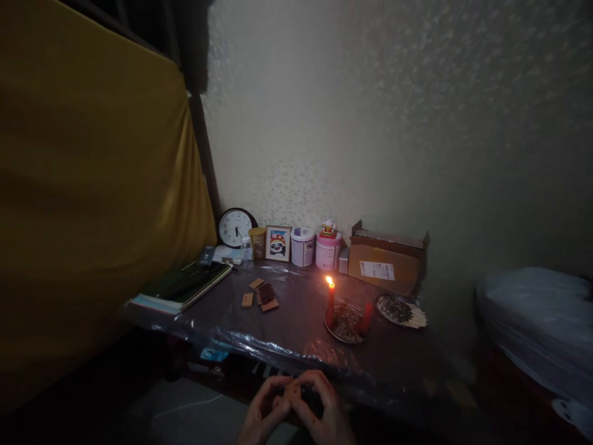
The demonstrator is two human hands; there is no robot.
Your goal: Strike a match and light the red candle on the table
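Note:
My left hand (266,411) and my right hand (322,408) meet low in the view, just below the table's front edge (259,346). Their fingers are curled together around something small and dark that I cannot make out. A lit red candle (330,301) stands on a round metal plate (345,324) on the table above my hands. An unlit red candle (367,316) stands on the same plate.
A second plate with sticks (402,311) lies right of the candles. Brown tiles (262,295) lie mid-table, notebooks (185,287) at left. A clock (235,227), framed picture (278,243), jars (302,246) and a cardboard box (386,259) line the wall. A yellow cloth (92,185) hangs at left.

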